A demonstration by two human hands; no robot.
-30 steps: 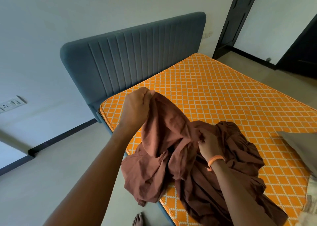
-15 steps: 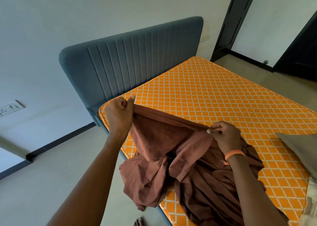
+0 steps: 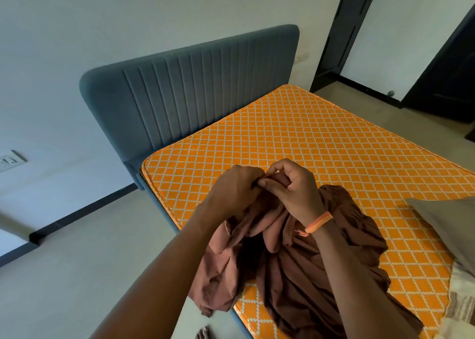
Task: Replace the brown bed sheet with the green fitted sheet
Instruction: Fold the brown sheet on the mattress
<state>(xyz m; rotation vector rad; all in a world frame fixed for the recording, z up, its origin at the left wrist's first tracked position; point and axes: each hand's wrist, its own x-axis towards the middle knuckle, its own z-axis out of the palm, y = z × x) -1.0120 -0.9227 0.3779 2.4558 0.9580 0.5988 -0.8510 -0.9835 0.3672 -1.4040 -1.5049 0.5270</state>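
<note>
Sheet (image 3: 303,269), the brown one, is already off the mattress (image 3: 321,143) and lies bunched below my wrists, one fold spilling over the bed's edge toward the floor. My left hand (image 3: 232,192) and right hand (image 3: 291,191) meet knuckle to knuckle above the heap, both pinching the same gathered edge of the cloth between thumb and fingers, so each is closed on the sheet. Beyond my hands the orange quilted mattress is bare up to the headboard (image 3: 195,86). A grey pillow (image 3: 447,223) sits off past my right wrist. I judge the stripping done and the brown sheet midway through being folded or bundled. No green fitted sheet shows anywhere here, so fetching it and stretching it over the corners is all left to do.
</note>
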